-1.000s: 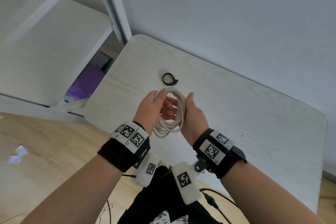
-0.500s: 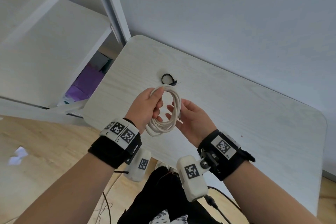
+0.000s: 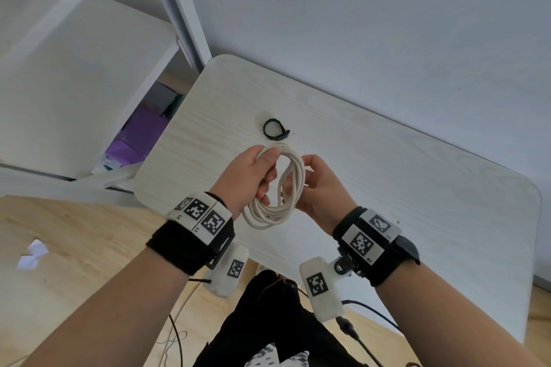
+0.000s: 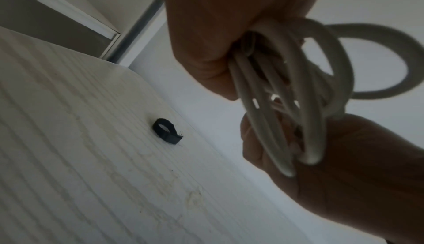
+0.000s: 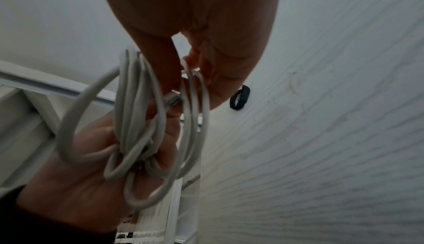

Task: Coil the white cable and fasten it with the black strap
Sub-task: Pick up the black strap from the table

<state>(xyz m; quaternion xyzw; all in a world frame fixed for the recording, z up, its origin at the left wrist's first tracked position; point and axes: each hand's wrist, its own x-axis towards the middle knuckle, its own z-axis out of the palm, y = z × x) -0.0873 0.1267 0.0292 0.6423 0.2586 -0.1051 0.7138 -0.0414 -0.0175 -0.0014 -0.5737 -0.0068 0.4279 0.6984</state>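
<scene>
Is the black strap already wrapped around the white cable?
No, the black strap lies on the table, apart from the white cable.

You are in a plain indoor room, likely a home or small office: a pale wood-grain tabletop (image 3: 387, 188) against a bare white wall (image 3: 357, 24), a white shelving frame (image 3: 176, 0) beside it, light wooden floor (image 3: 74, 247) below.

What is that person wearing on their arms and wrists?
Both forearms are bare, with no sleeves. Each wrist carries a wide black band: the left band and the right band. White plates printed with black-and-white square codes sit on top. Under each wrist hangs a white camera block bearing another code, with thin dark cables trailing away.
</scene>
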